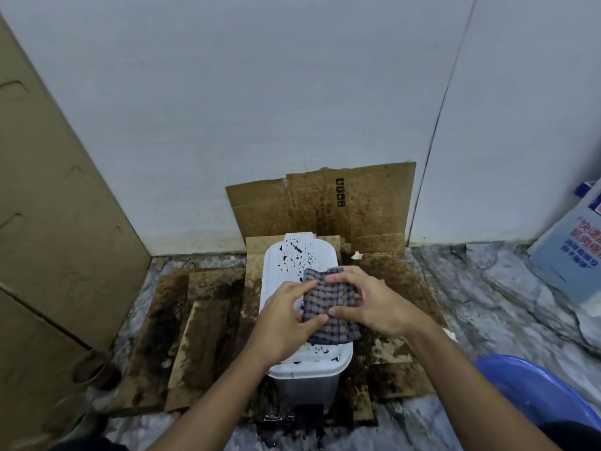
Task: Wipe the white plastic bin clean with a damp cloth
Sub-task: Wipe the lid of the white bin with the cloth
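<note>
While both forearms reach in from the near edge, a blue basin point(533, 385) sits on the floor point(487, 304), to the right of the white plastic bin point(305, 369) and nearer than it. The bin stands at the centre of the scene. Its upward-facing white surface is speckled with dark spots, thickest at its far end.

Above the near half of the bin, the left hand point(283, 323) and the right hand point(370, 304) meet on a checked cloth point(328, 307), blue and grey and bunched. The left grip pinches the cloth's left edge between thumb and fingers. The right grip curls over its top and right side, thumb on the front. The cloth's lower edge hangs down to the bin's surface.

Under and around the bin lie sheets of stained cardboard point(208, 320), dark and wet-looking. Left of the bin stands a large cardboard box point(48, 222). Far to the bin's right leans a blue-and-white package point(575, 255) with red print. Behind the bin, an upright cardboard sheet point(325, 203) rests against a pale wall point(260, 92).
</note>
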A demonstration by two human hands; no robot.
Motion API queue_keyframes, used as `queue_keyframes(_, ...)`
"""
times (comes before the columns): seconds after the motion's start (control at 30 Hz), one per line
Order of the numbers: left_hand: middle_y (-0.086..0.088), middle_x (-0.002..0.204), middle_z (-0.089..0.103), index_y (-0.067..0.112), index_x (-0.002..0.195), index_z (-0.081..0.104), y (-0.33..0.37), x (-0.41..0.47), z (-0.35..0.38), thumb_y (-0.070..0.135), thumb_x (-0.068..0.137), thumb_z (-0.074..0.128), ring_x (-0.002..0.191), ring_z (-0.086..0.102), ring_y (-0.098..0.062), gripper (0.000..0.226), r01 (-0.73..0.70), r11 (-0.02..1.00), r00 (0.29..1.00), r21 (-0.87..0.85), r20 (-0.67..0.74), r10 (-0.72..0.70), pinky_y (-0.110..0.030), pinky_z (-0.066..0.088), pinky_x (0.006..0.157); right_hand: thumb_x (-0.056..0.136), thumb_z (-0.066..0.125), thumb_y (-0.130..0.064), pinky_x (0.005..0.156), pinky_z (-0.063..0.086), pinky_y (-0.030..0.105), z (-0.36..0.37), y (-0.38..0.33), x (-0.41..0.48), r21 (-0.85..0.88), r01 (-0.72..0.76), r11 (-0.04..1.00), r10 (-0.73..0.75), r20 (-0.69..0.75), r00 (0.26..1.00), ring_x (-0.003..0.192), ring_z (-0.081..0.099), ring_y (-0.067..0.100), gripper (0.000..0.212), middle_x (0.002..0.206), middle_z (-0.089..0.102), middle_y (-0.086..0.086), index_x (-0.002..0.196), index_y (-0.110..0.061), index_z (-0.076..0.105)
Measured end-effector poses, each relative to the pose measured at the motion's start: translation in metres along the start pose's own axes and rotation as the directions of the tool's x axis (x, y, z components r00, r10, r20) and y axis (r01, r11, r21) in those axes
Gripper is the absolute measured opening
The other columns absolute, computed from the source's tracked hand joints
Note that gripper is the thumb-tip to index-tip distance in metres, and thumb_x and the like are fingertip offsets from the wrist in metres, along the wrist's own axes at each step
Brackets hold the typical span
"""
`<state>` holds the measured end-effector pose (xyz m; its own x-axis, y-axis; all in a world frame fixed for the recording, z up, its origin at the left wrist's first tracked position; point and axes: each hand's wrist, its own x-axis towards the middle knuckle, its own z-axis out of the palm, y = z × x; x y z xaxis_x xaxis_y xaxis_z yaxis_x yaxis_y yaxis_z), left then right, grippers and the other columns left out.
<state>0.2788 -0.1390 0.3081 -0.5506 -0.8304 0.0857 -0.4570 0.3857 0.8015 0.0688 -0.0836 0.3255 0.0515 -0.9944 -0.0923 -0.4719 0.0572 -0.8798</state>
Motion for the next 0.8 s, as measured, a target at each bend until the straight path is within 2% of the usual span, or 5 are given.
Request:
queue_keyframes(0.1, 0.011, 0.128, 0.055, 0.035, 0.140, 0.054, -0.012, -0.002, 0.005, 0.037, 0.083, 0.081, 0.088, 0.068, -0.012, 0.064, 0.018, 0.999, 1.000, 0.049, 0.014, -0.019, -0.034, 0.061, 0.080, 0.085, 0.081, -0.034, 0.109, 0.048, 0.036, 0.009, 0.011, 0.000, -0.098, -0.051, 0.994, 0.053, 0.016, 0.998, 0.130, 0.048, 0.008, 0.059, 0.138, 0.041, -0.014, 0.137, -0.023, 0.057)
queue_keyframes(0.27, 0.013, 0.118, 0.059, 0.031, 0.122, 0.068, -0.021, -0.011, 0.005, 0.033, 0.086, 0.078, 0.073, 0.064, -0.002, 0.038, 0.010, 0.996, 0.997, 0.087, -0.071, -0.004, -0.016, 0.053, 0.067, 0.089, 0.076, -0.037, 0.117, 0.038, 0.037, 0.028, 0.013, -0.002, -0.314, -0.081, 0.946, 0.072, -0.041, 0.997, 0.137, 0.035, 0.015, 0.061, 0.145, 0.030, -0.006, 0.143, -0.022, 0.051)
queue_keyframes(0.43, 0.018, 0.121, 0.056, 0.036, 0.115, 0.068, -0.044, -0.017, -0.003, 0.042, 0.091, 0.070, 0.113, 0.053, -0.007, 0.025, 0.012, 0.990, 0.970, 0.138, -0.242, 0.022, -0.032, 0.046, 0.099, 0.092, 0.058, -0.061, 0.120, 0.019, 0.059, 0.045, 0.021, -0.013, -0.437, -0.051, 0.898, -0.020, -0.156, 0.988, 0.152, 0.008, 0.024, 0.065, 0.164, 0.000, -0.018, 0.150, -0.042, 0.035)
queue_keyframes(0.53, 0.015, 0.143, 0.044, 0.040, 0.130, 0.060, -0.059, -0.016, -0.004, 0.045, 0.096, 0.062, 0.136, 0.041, -0.013, 0.035, 0.093, 0.989, 0.964, 0.117, -0.260, -0.060, -0.046, 0.040, 0.111, 0.099, 0.041, -0.064, 0.123, 0.012, 0.058, 0.062, 0.018, -0.018, -0.423, -0.077, 0.903, -0.055, -0.292, 0.955, 0.155, -0.002, 0.014, 0.060, 0.167, 0.000, -0.019, 0.154, -0.043, 0.028)
queue_keyframes(0.8, 0.016, 0.166, 0.009, 0.045, 0.156, 0.025, -0.064, -0.013, 0.015, 0.055, 0.102, 0.039, 0.153, 0.013, -0.009, 0.057, 0.199, 0.979, 0.973, -0.034, -0.117, -0.201, -0.035, 0.022, 0.119, 0.108, 0.018, -0.055, 0.128, -0.002, 0.042, 0.101, 0.017, -0.014, -0.472, -0.191, 0.861, 0.044, -0.305, 0.951, 0.148, -0.031, 0.001, 0.061, 0.165, -0.020, -0.022, 0.162, -0.034, 0.001)
